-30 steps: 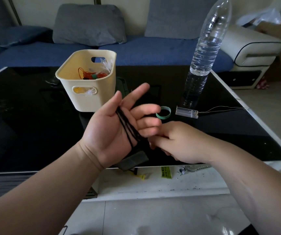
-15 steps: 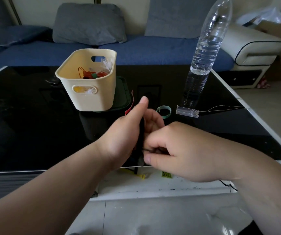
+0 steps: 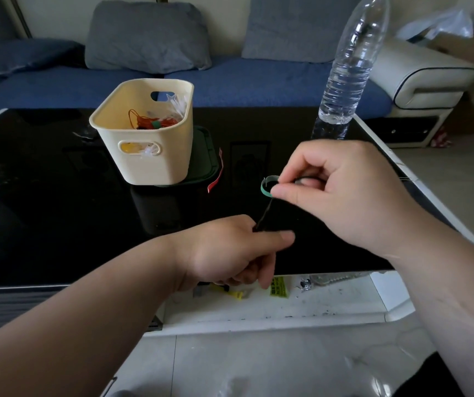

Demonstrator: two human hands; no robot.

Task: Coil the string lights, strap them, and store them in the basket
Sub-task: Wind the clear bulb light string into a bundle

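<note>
My left hand (image 3: 230,253) grips the lower end of a coiled bundle of black string lights (image 3: 265,214) above the near edge of the black table (image 3: 44,210). My right hand (image 3: 344,196) pinches the bundle's upper end between thumb and forefinger. A green strap loop (image 3: 265,186) lies just beyond those fingertips; whether the fingers touch it is unclear. The cream basket (image 3: 150,156) stands at the table's middle left, holding an orange coil with a green strap and some clear lights.
A tall clear water bottle (image 3: 344,75) stands at the back right of the table. A dark green lid (image 3: 205,156) lies under the basket, with a red strip (image 3: 215,179) beside it. A blue sofa with grey cushions runs behind. Small items lie on the white lower shelf (image 3: 287,308).
The coil has come off my spread left fingers and now stretches as a bundle between both hands. My right hand rose toward the green strap and covers the clear battery box.
</note>
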